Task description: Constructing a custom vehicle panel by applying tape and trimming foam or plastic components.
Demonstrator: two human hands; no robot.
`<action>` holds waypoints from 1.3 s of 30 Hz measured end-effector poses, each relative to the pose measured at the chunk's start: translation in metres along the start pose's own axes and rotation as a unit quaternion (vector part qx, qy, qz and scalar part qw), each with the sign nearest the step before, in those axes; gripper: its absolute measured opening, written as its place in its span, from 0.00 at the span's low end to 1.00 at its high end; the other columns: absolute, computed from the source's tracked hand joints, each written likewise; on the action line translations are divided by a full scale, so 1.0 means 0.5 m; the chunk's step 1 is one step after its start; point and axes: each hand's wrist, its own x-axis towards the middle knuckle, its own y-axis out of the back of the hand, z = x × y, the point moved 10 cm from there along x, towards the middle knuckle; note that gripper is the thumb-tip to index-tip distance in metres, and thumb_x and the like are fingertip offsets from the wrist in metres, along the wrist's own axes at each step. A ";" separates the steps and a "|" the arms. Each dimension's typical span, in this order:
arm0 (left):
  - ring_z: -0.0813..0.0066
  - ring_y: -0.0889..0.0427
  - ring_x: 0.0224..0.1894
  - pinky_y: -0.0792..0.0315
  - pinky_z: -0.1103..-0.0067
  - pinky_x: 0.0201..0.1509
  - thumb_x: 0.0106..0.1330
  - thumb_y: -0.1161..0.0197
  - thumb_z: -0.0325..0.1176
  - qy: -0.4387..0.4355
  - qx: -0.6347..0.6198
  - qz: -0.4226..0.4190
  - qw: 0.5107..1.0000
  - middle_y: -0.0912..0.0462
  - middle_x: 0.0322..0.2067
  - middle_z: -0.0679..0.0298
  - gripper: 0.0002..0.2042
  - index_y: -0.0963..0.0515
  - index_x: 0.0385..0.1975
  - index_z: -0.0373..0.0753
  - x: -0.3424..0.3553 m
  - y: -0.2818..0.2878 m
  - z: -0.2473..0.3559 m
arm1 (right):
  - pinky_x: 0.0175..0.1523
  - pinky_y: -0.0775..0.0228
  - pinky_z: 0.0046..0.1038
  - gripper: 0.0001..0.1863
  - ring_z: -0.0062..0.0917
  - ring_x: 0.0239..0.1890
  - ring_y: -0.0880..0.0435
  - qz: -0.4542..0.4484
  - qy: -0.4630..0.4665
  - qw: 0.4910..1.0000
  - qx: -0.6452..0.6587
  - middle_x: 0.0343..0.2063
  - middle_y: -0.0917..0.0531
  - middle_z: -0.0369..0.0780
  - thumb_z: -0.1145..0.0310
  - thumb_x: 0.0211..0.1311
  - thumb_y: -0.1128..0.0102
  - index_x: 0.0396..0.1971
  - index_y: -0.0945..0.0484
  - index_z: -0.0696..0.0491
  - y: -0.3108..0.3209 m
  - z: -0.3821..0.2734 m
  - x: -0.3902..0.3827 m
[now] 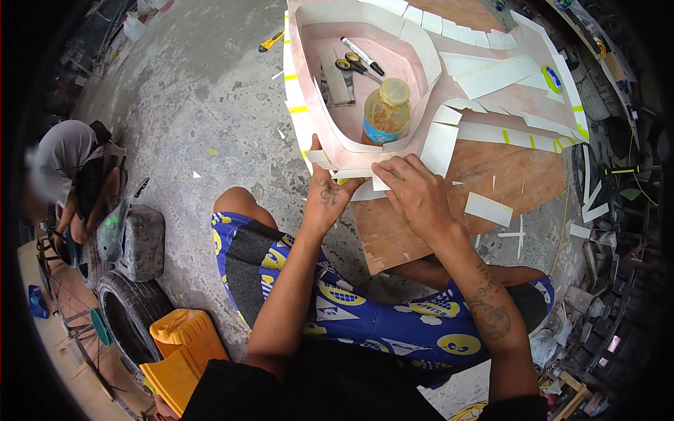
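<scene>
A pinkish-white moulded form (330,49) with a deep hollow lies before me, edged with white card strips (449,29) and bits of yellow tape. At its near edge my left hand (328,195) pinches a white card strip (351,173) lying along the rim, thumb up against the side. Beside it, my right hand (415,195) is closed on the same rim card, fingers bent over it; a small white flap shows below its fingertips. Inside the hollow stand or lie a plastic bottle (385,116) of amber stuff, scissors (354,63), a marker (362,56) and a grey flat strip (337,81).
Under the form is a brown plywood board (484,175) with a loose white card piece (489,209). A tape roll (552,80) rests on the form. A yellow cutter (271,42) lies on the concrete floor. Left are a tyre (130,316), a yellow jerrycan (184,344) and a crouching person (77,168).
</scene>
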 end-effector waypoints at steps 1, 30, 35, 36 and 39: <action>0.67 0.22 0.59 0.24 0.71 0.61 0.60 0.27 0.24 -0.002 -0.011 0.018 1.000 0.22 0.57 0.59 0.32 0.32 0.65 0.36 -0.004 0.006 0.004 | 0.42 0.18 0.30 0.22 0.29 0.49 0.19 -0.012 -0.005 1.000 0.003 0.45 0.18 0.35 0.76 0.51 0.32 0.49 0.17 0.54 0.001 -0.003 0.003; 0.58 0.19 0.48 0.21 0.68 0.50 0.48 0.14 0.39 -0.152 0.137 0.128 0.970 0.25 0.45 0.43 0.39 0.40 0.44 0.26 0.005 -0.002 0.029 | 0.48 0.21 0.32 0.19 0.29 0.40 0.13 -0.062 0.031 0.980 0.188 0.43 0.11 0.44 0.76 0.58 0.33 0.52 0.14 0.51 0.018 0.072 0.029; 0.59 0.16 0.46 0.19 0.71 0.46 0.52 0.16 0.39 -0.131 0.105 0.105 0.980 0.21 0.44 0.40 0.37 0.41 0.44 0.27 0.012 0.005 0.018 | 0.44 0.23 0.35 0.19 0.37 0.37 0.15 0.002 0.095 0.986 0.134 0.39 0.13 0.43 0.74 0.57 0.32 0.50 0.13 0.47 0.028 0.038 0.029; 0.60 0.16 0.46 0.18 0.71 0.46 0.53 0.16 0.39 -0.102 0.079 0.087 0.988 0.21 0.45 0.40 0.37 0.41 0.44 0.27 0.017 0.006 0.008 | 0.45 0.23 0.35 0.20 0.38 0.39 0.16 -0.015 0.086 0.992 0.094 0.39 0.14 0.42 0.74 0.56 0.31 0.51 0.13 0.46 0.019 0.034 0.033; 0.62 0.16 0.48 0.19 0.71 0.47 0.55 0.18 0.37 -0.071 0.074 0.065 0.993 0.21 0.48 0.40 0.35 0.41 0.45 0.28 0.018 0.013 0.007 | 0.47 0.24 0.36 0.21 0.39 0.40 0.16 -0.037 0.076 0.995 0.052 0.38 0.16 0.40 0.73 0.55 0.30 0.51 0.13 0.45 0.014 0.026 0.039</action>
